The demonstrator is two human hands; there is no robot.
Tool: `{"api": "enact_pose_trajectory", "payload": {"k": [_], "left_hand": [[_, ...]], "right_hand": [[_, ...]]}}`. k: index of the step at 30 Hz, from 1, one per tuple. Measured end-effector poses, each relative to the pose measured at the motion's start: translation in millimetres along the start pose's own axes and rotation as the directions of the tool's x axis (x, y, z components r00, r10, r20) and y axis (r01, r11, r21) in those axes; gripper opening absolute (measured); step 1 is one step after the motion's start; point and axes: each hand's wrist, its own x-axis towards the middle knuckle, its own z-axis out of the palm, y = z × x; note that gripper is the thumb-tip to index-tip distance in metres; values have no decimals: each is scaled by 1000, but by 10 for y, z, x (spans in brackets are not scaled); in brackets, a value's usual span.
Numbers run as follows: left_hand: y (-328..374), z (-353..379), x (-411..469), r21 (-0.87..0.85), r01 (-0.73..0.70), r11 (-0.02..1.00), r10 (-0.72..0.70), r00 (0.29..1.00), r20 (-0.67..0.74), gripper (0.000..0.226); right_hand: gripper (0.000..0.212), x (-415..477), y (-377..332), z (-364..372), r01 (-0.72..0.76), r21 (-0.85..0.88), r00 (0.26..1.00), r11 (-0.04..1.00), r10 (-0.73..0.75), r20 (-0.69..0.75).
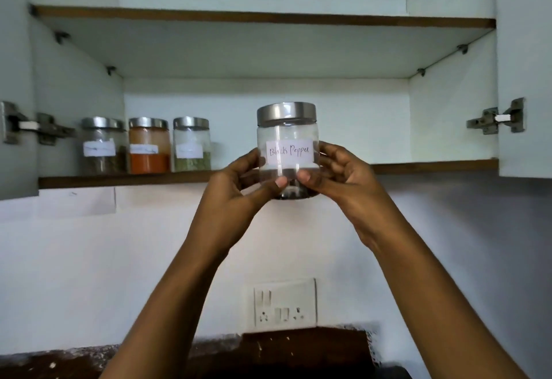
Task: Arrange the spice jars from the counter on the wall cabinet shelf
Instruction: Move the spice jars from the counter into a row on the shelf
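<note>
**Asha:** Fingers (279, 183) of the left hand (230, 196) wrap the lower side of the black pepper jar (286, 151), thumb pressed across its front near the base. So that hand is closed on the jar, not spread.

**Ben:** And going left to right along the shelf?

**Asha:** At about ten o'clock from the held jar stand three jars on the lower shelf (125, 181): the brown spice jar (103, 145), just beside it the orange spice jar (148, 145), then the green spice jar (191, 144). All upright, steel lids on, labels facing out, close together. Their labels are too blurred to read.

**Ben:** Then the pepper jar?

**Asha:** Upright, label facing the camera, dark peppercorns only at the bottom. It's in the air in front of the shelf edge, base below the shelf board, apart from the green jar. At three o'clock the right hand (349, 187) grips its other side, thumb meeting the left thumb at the base.

**Ben:** Which step, would you say?

**Asha:** Placing the fourth jar, I'd judge. Next it needs lifting until the base clears the shelf edge, then moving inward and toward nine o'clock, set down beside the green jar with the label kept forward. Bare shelf runs on toward three o'clock.
</note>
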Motion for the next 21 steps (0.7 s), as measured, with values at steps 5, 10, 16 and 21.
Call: {"api": "enact_pose_trajectory", "payload": {"k": [5,10,16,21], "left_hand": [[-15,-379,639,134,44,990,-46,999,12,42],[-261,-653,1151,417,155,896,-169,986,-3,42],[-518,-733,1466,514,284,809,-311,950,-34,36],[-612,-720,1579,667,300,682,-290,948,-130,43]], "right_hand": [[69,802,42,293,-50,-59,997,997,53,61],[70,1339,228,584,-147,-201,979,969,172,111],[60,1649,384,770,-252,-333,945,909,306,120],[48,1789,446,853,-302,-373,919,877,372,131]]}}
